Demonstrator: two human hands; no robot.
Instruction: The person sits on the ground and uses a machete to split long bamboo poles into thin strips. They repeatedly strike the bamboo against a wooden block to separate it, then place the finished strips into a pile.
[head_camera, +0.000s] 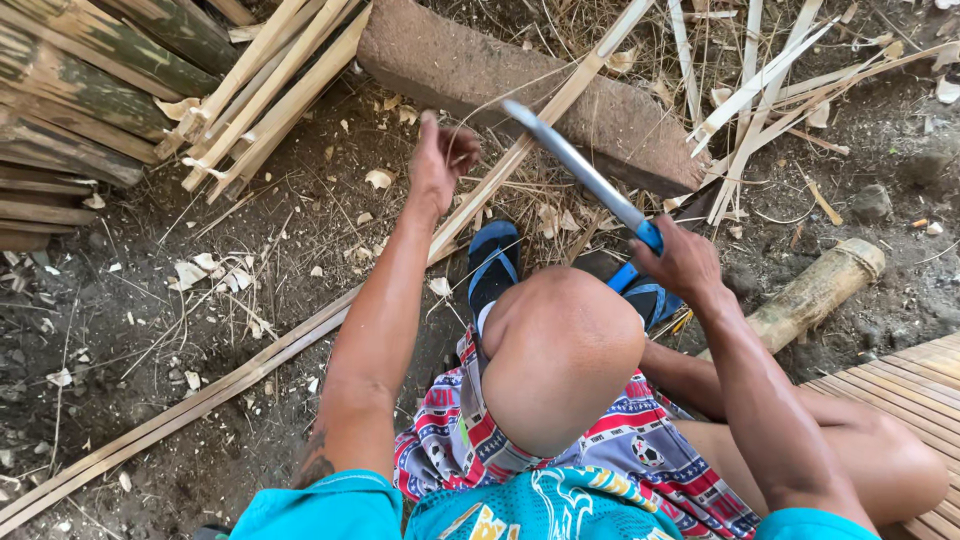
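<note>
Your right hand (685, 262) has its grip closed around the blue handle of a long knife (575, 165), blade raised over the ground. Your left hand (440, 160) pinches a pale, thin bamboo strip (300, 335) lying diagonally; its fingertips are hard to see.

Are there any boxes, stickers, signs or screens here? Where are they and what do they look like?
No boxes, signs, labels or screens here.
Shorts: on the person's lap, red, white and blue print.
Shirt: bottom edge, teal with a pale and yellow print.
Left hand: grips a bamboo strip.
Right hand: holds a blue-handled knife.
</note>
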